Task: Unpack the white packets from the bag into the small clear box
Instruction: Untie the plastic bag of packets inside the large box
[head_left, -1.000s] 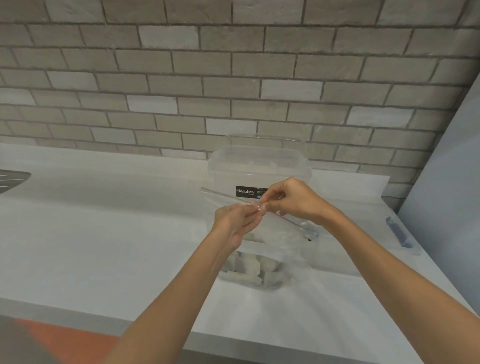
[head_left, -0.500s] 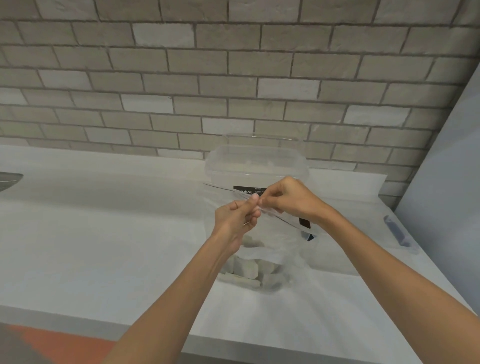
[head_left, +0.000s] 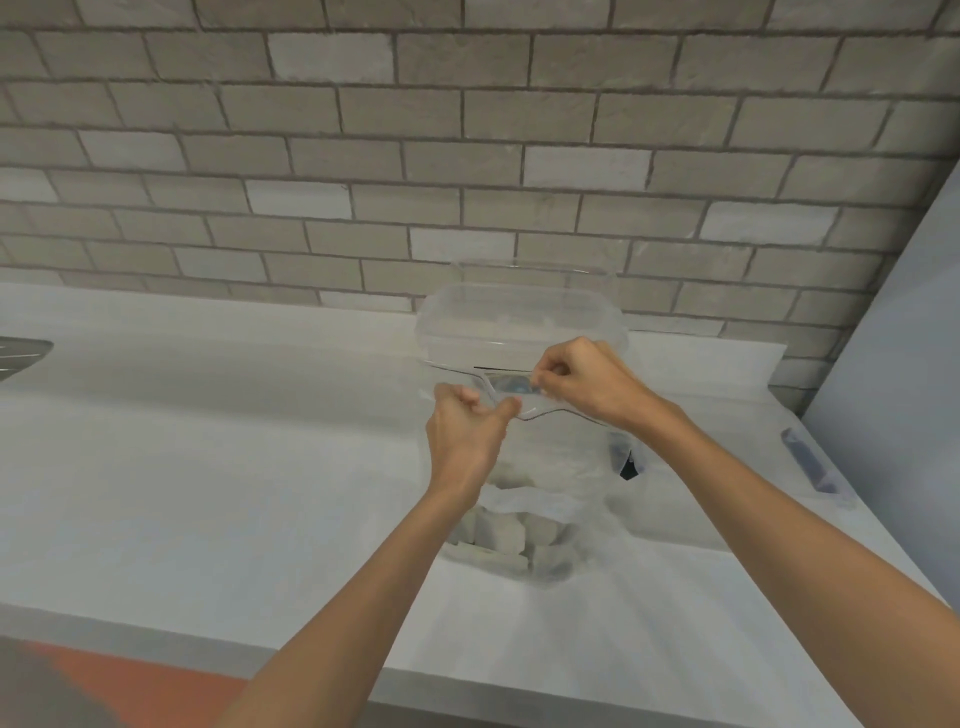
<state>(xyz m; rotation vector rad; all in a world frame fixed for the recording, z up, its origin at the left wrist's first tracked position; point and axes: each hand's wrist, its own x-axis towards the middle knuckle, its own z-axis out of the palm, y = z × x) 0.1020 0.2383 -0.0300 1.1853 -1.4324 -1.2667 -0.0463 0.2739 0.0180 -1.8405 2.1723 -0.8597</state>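
Grey brick wall (head_left: 467, 156) backs a white countertop (head_left: 208, 441). Towards its right side the clear plastic zip bag (head_left: 561, 467) is held upright, with the small white packets (head_left: 509, 535) heaped at its bottom. Just beyond the bag, on the far side, sits the small clear plastic box (head_left: 519, 322); we cannot tell for certain whether its top is open.

Our left hand (head_left: 467, 431) pinches the near lip of the bag's mouth between thumb and curled fingers. Our right hand (head_left: 582, 384) pinches the far lip the same way, a little further right. A gap shows between the two lips at the middle, so we judge the step in hand to be opening the seal.

To do it well, we should pull the lips straight apart, one nearer and one farther, rather than upward. That way the bag's base rests on the counter and the packets do not spill. Working the split outward to both ends should give a mouth wide enough for a hand. So far as we can see through its walls, no packet lies in the box yet.
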